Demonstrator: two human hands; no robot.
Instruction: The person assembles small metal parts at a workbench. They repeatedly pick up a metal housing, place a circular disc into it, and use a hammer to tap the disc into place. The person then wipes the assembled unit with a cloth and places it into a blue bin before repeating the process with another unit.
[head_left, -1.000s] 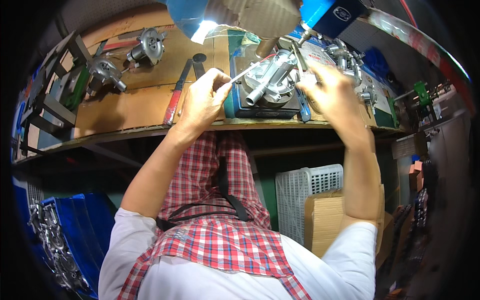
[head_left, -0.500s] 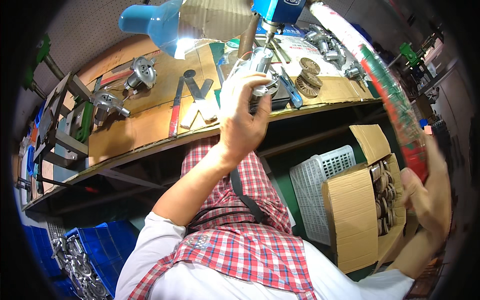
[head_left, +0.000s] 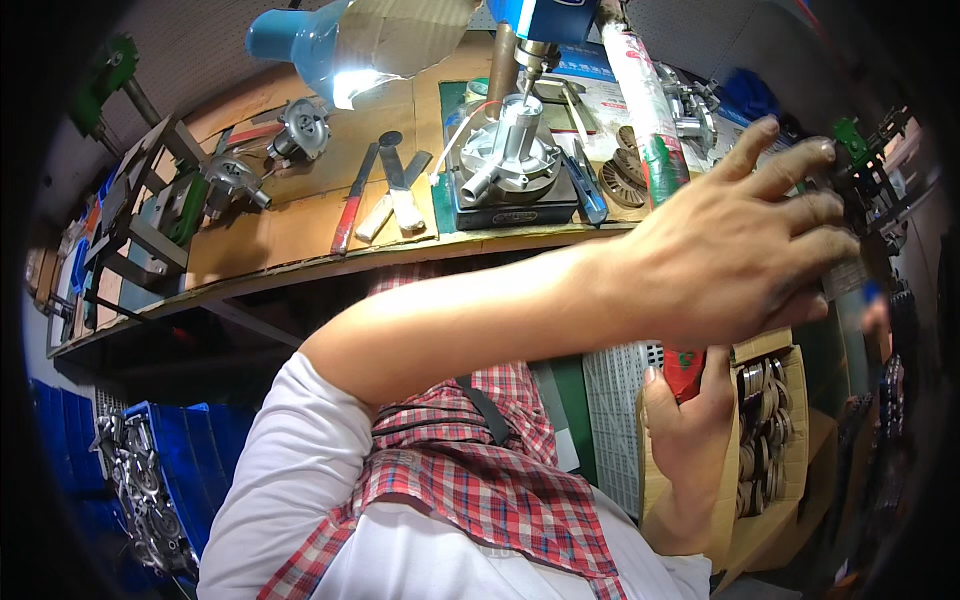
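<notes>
My left arm crosses in front of me, and my left hand (head_left: 735, 240) is out at the right with its fingers spread and nothing visible in them. Beneath it my right hand (head_left: 690, 415) wraps round the red lower end of a long taped lever (head_left: 664, 170), which rises to the drill press (head_left: 540, 20). A silvery cast metal housing (head_left: 512, 155) sits untouched on the dark block (head_left: 515, 211) under the chuck (head_left: 537, 55). The drill bit's tip is at the top of the housing's upright tube. My left hand and forearm hide part of the lever.
Two more castings (head_left: 235, 185) and some flat files (head_left: 360, 190) lie on the bench's left. A blue-handled tool (head_left: 590, 200) and ridged discs (head_left: 622, 185) are right of the block. An open carton (head_left: 775, 450) of round parts stands low right; blue bins (head_left: 190, 470) stand low left.
My left hand has left the casting and swung right, opening out. My right hand has pulled the lever's end inward and down, and the drill bit now reaches the casting's tube.
</notes>
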